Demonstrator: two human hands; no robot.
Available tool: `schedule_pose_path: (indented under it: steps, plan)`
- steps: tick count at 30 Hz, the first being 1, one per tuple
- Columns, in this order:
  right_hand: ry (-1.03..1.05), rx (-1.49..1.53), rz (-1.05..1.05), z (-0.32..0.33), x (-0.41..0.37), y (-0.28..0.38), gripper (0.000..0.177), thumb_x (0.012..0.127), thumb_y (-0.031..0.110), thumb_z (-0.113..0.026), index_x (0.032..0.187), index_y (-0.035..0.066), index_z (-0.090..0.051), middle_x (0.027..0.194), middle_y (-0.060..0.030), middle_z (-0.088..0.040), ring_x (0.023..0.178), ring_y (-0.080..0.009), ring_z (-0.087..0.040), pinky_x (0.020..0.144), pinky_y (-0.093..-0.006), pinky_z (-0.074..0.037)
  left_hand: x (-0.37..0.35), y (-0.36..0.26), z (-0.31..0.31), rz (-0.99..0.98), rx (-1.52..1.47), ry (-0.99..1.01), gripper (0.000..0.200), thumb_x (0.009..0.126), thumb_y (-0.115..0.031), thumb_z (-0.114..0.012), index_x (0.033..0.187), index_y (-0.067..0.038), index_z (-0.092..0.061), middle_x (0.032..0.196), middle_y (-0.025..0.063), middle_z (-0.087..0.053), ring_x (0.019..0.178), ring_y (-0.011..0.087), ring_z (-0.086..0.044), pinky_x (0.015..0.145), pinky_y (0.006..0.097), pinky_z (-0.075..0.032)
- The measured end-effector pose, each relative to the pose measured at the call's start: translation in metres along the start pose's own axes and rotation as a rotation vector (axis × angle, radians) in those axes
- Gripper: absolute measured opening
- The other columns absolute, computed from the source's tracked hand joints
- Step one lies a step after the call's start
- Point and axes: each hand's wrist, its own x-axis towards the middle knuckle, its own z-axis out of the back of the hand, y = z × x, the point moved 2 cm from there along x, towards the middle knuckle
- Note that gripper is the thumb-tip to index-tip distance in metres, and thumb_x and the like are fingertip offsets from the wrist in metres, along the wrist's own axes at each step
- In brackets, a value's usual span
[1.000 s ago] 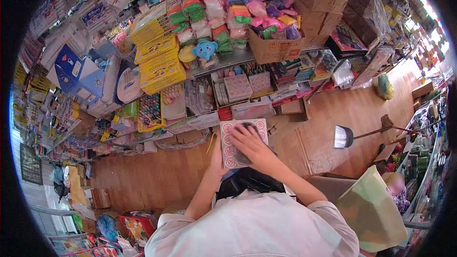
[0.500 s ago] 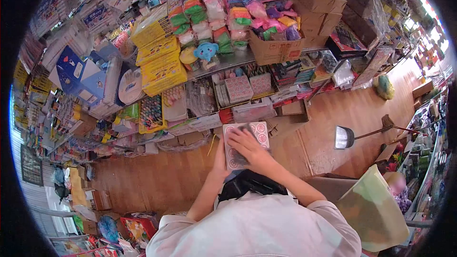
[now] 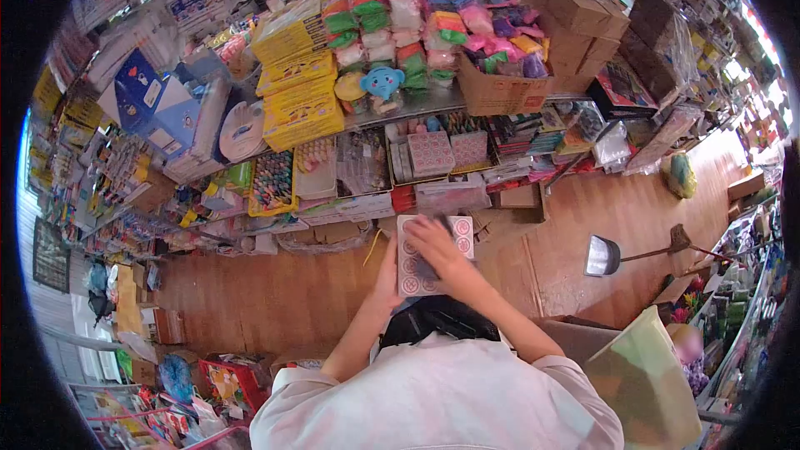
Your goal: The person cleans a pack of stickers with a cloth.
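A flat box (image 3: 409,263) with rows of round red patterns is held in front of my body. Along its left side, my left hand (image 3: 388,277) is closed on the edge. My right hand (image 3: 439,252) lies across the top face, blurred, with a dark item (image 3: 448,225) partly showing under its fingers. What this dark item is cannot be made out. Similar patterned boxes (image 3: 431,153) sit on the shelf ahead.
Ahead, a shelf carries yellow packs (image 3: 302,110), colourful bags (image 3: 412,61) and an open carton (image 3: 504,94). A long-handled dustpan (image 3: 602,256) stands on the wooden floor to the right. Another person (image 3: 690,354) is at the lower right.
The view has shifted, so the shelf goods appear further right and slightly lower. My right hand has moved a little over the box top; my left hand still holds its side.
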Motion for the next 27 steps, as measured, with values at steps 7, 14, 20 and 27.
schedule_pose_path:
  steps: [7, 14, 20, 27]
  plan:
    - [-0.077, -0.039, -0.179, 0.018, 0.009, -0.029, 0.080, 0.056, -0.006, -0.066, 0.132, 0.001, -0.040, 0.140, -0.0153, -0.037, 0.135, -0.0338, -0.027, 0.113, -0.0472, -0.017, 0.008, 0.002, 0.002, 0.037, 0.109, 0.007, 0.064, 0.093, -0.057, -0.031, 0.136, -0.009, -0.038, 0.128, 0.0146, -0.051, 0.113, 0.0274, -0.054, 0.095, 0.0430, -0.045]
    - [0.087, -0.003, 0.075, -0.025, 0.015, 0.025, 0.083, 0.056, -0.007, -0.065, 0.133, 0.000, -0.038, 0.141, -0.0183, -0.034, 0.134, -0.0336, -0.028, 0.112, -0.0464, -0.021, 0.020, -0.008, 0.039, -0.191, -0.095, -0.103, 0.056, 0.095, -0.052, -0.031, 0.135, -0.014, -0.040, 0.129, 0.0107, -0.051, 0.116, 0.0216, -0.052, 0.097, 0.0387, -0.043]
    - [-0.009, 0.030, -0.106, 0.009, 0.007, -0.005, 0.087, 0.052, -0.004, -0.071, 0.133, 0.000, -0.038, 0.141, -0.0170, -0.035, 0.134, -0.0343, -0.027, 0.112, -0.0459, -0.022, 0.007, -0.015, 0.010, -0.147, -0.086, 0.099, 0.063, 0.093, -0.057, -0.031, 0.137, -0.013, -0.037, 0.135, 0.0098, -0.046, 0.121, 0.0237, -0.048, 0.101, 0.0415, -0.039]
    - [0.140, 0.109, 0.105, -0.028, 0.033, 0.045, 0.083, 0.057, 0.000, -0.071, 0.133, 0.000, -0.037, 0.141, -0.0167, -0.034, 0.134, -0.0334, -0.028, 0.112, -0.0455, -0.020, 0.002, 0.006, 0.000, -0.176, -0.128, -0.211, 0.057, 0.094, -0.053, -0.035, 0.134, -0.015, -0.042, 0.135, 0.0080, -0.047, 0.124, 0.0236, -0.044, 0.104, 0.0410, -0.034]
